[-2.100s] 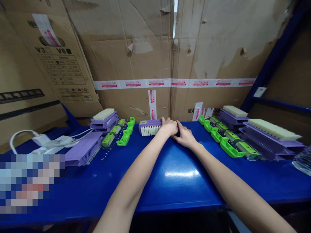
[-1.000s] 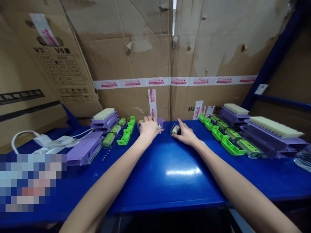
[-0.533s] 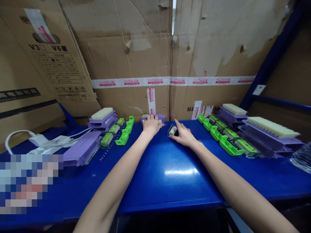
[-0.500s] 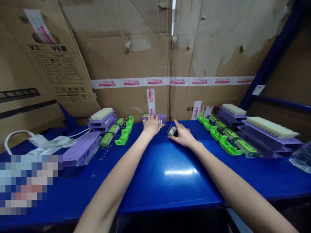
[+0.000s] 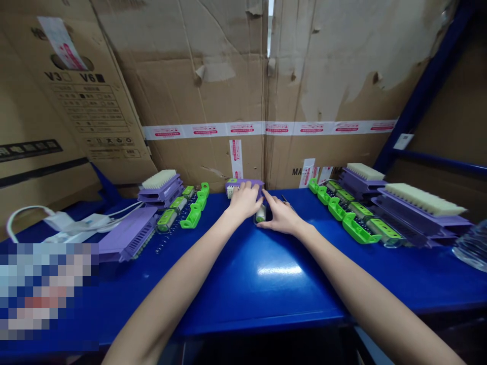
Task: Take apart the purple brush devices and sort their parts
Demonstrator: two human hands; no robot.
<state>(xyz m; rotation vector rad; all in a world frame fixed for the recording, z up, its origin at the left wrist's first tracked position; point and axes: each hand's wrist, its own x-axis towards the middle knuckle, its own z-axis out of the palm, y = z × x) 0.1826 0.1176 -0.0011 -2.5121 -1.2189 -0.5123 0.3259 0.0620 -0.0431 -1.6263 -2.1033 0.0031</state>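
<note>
My left hand (image 5: 245, 200) lies over the right part of a purple brush (image 5: 233, 185) with white bristles, near the back of the blue tabletop. Its fingers are spread, with the fingertips partly hidden. Close beside it, my right hand (image 5: 283, 215) has thumb and fingers around a small clear case with a green-ended cylinder (image 5: 261, 215) inside. The case's far side is covered by my hands. Just behind my right hand a thin dark object (image 5: 286, 199) shows in part; I cannot make out its kind.
On the left are purple brushes (image 5: 127, 230), green-topped clear cases (image 5: 167, 219), springs and bright green covers (image 5: 192, 215). Matching green covers (image 5: 357, 230) and purple brushes (image 5: 422, 203) stand on the right. A white power strip (image 5: 81, 228) lies far left; cardboard (image 5: 205, 96) walls the back.
My left hand has slid right across the purple brush, and the brush has shifted slightly right. My right hand has moved the clear case left and nearer, bringing the hands together.
</note>
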